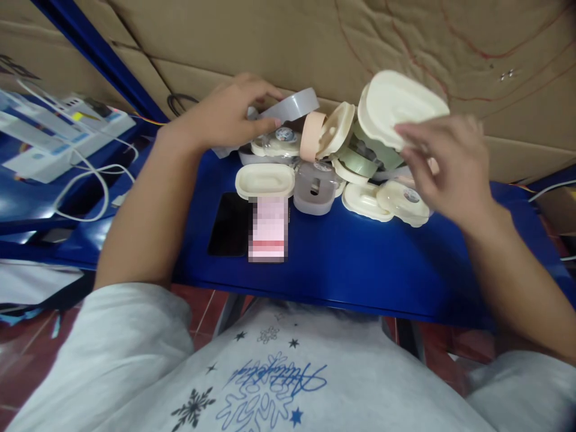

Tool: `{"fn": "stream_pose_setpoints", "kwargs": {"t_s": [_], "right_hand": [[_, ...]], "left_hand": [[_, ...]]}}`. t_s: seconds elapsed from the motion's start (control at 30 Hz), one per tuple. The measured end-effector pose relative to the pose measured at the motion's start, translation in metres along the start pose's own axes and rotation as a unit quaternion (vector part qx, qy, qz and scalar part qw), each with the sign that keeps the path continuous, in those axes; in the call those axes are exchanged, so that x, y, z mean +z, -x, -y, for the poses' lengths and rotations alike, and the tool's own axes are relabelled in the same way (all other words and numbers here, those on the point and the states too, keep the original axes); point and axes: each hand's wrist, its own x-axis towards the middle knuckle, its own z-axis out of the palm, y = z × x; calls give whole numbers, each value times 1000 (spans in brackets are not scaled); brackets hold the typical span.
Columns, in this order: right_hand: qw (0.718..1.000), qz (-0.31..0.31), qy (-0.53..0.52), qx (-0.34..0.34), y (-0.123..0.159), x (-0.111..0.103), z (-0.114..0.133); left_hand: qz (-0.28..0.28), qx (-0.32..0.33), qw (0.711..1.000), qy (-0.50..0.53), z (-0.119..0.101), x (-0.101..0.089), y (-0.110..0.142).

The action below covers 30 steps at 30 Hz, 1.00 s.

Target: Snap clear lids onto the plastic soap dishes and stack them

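Your left fingers (275,122) pinch a grey band (294,106) above the pile's left side; your right fingers (402,141), nearly closed, grip the near edge of a cream oval piece (400,105) raised over the right side of the blue counter (360,264).

Near the table's (360,264) back edge, the left hand (245,111) grips a translucent grey band (294,105) and the right hand (443,159) a cream oval piece (400,102); two phones, one dark (229,225), lie toward the front edge
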Motion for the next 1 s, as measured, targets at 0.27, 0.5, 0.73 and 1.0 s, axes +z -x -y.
{"fn": "stream_pose_setpoints", "kwargs": {"t_s": [0.27, 0.5, 0.73, 1.0], "right_hand": [[985, 112, 13, 129, -75, 39, -32], [998, 51, 22, 32, -19, 12, -5], [993, 108, -19, -50, 72, 13, 41], [976, 203, 46, 55, 102, 29, 46]], "left_hand": [[27, 51, 998, -40, 4, -1, 0], [-68, 53, 975, -205, -37, 2, 5], [-48, 182, 964, -186, -87, 46, 54], [49, 247, 960, -126, -95, 65, 87]]}}
